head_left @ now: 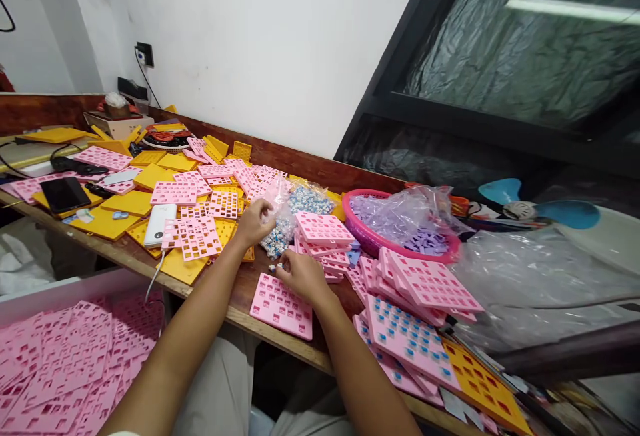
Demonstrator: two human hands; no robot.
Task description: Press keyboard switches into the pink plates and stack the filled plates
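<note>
My left hand is closed on the edge of a clear plastic bag. The bag holds many small blue-and-white pieces. Just in front of the bag, my right hand has its fingers pinched together, with a few of these small pieces at its fingertips; exactly how many are held is hard to see. Below the right hand lies a pink plate with rows of square holes, flat near the table's front edge. Its holes show no blue pieces.
Pink plates are stacked behind my right hand. Further right lie plates fitted with blue pieces and a pink basket of purple parts. Leftward are yellow plates, a white power bank, a phone and a bin of pink sheets.
</note>
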